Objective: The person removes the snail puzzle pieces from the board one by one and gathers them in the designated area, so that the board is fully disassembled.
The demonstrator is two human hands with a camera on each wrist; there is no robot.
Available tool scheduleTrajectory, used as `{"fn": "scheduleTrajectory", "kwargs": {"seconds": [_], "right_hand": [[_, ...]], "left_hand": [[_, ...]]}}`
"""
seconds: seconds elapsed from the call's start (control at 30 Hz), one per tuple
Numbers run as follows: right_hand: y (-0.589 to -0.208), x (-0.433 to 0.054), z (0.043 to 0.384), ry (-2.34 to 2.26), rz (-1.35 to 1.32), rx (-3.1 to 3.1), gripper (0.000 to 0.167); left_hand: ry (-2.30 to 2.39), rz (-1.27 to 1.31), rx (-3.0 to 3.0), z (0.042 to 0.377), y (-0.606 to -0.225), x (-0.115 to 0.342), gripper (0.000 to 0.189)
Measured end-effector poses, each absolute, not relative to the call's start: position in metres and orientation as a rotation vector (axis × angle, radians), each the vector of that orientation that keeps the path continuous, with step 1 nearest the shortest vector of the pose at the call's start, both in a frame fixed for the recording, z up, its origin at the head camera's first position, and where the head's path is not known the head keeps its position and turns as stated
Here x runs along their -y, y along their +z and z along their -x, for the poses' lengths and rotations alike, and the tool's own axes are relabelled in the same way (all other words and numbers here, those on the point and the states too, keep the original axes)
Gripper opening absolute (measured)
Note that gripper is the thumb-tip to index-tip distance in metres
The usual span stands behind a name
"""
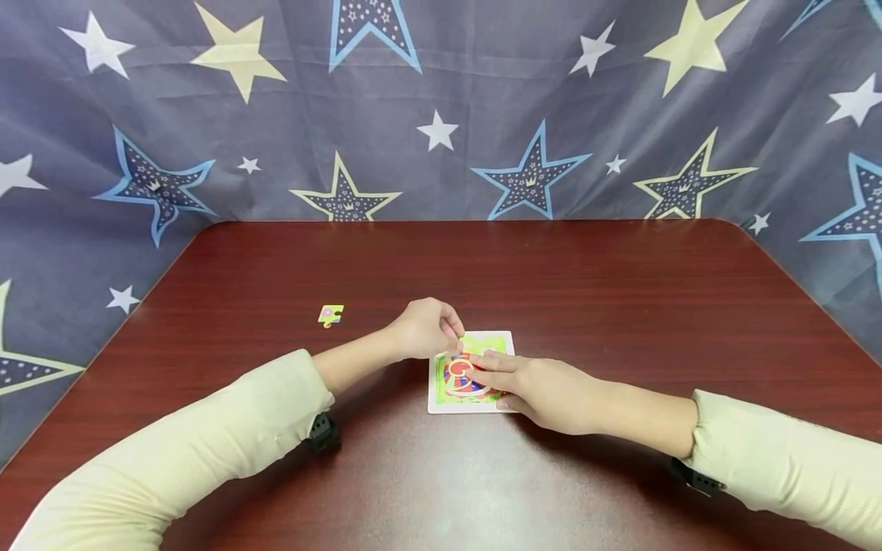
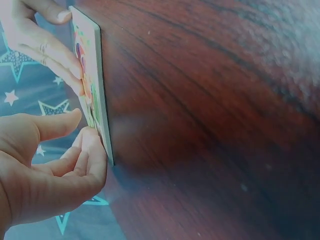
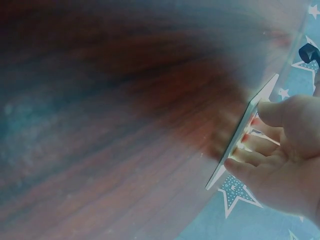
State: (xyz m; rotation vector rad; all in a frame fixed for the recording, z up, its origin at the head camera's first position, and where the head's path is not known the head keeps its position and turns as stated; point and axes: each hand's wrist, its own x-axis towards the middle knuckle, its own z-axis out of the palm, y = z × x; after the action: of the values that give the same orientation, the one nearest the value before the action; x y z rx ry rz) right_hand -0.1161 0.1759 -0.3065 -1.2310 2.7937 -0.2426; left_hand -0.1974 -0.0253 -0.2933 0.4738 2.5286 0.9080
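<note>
Head view: left hand loosely bent, right hand spread over my puzzle, probably mid-assembly, so grabbing that loose piece likely comes next.

The square white-rimmed puzzle board looked like paperboard, with a smooth printed face and a plain matt edge. To its left, the small yellow-green interlocking puzzle piece appeared similarly smooth. Beneath the board, the broad red-brown wood-grained table was polished, glossiest just in front of it. Behind the board hung the blue-grey star-patterned curtain, matt, creased cloth.
</note>
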Motion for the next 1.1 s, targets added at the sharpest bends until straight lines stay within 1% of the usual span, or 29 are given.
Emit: {"fn": "scheduleTrajectory", "kwargs": {"seconds": [0.27,0.53,1.1], "right_hand": [[-0.3062,-0.1754,0.1156,-0.257,1.212,-2.786,0.050],[-0.3082,-0.1760,0.1156,-0.261,1.259,-2.786,0.048],[-0.3078,-0.1756,0.1158,-0.265,1.231,-2.771,0.050]], "left_hand": [[0.928,-0.449,-2.542,0.1985,-0.2959,0.0251,0.013],[0.957,-0.454,-2.592,0.1972,-0.2940,0.0230,0.005],[0.988,-0.465,-2.569,0.1956,-0.2941,0.0203,0.005]]}}
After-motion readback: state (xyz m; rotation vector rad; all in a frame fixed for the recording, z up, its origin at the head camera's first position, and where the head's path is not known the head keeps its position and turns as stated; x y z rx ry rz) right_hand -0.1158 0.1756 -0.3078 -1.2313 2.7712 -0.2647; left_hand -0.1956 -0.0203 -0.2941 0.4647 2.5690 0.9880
